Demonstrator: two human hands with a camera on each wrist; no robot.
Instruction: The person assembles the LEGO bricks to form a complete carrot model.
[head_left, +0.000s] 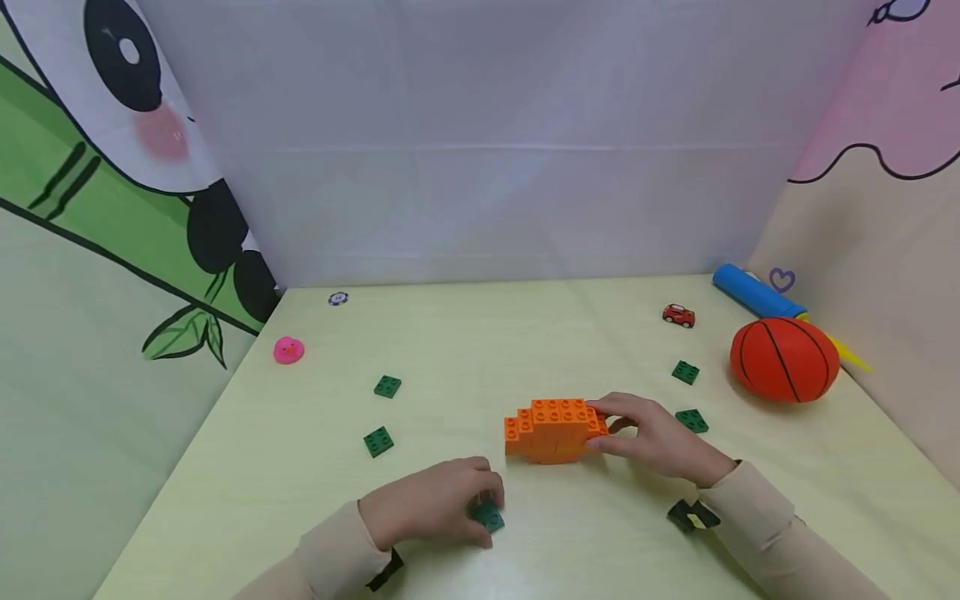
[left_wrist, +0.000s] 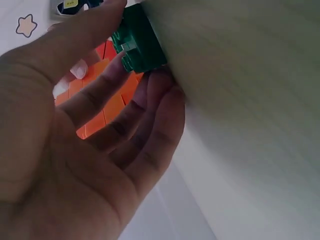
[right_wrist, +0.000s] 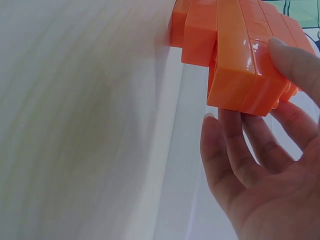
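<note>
My left hand pinches a dark green toy brick between thumb and fingertips, low over the table near its front. In the left wrist view, the studs of this green brick face in towards the palm. Ahead and to the right stands a stepped block of joined orange bricks, studs up. My right hand grips its right end, thumb on the near side and fingers behind. Up close in the right wrist view, the orange block has a thumb pressed on its face.
Several loose green bricks lie left and right of the orange block. Farther out are a pink duck, a chip, a red toy car, a toy basketball and a blue cylinder. Cloth walls surround the table.
</note>
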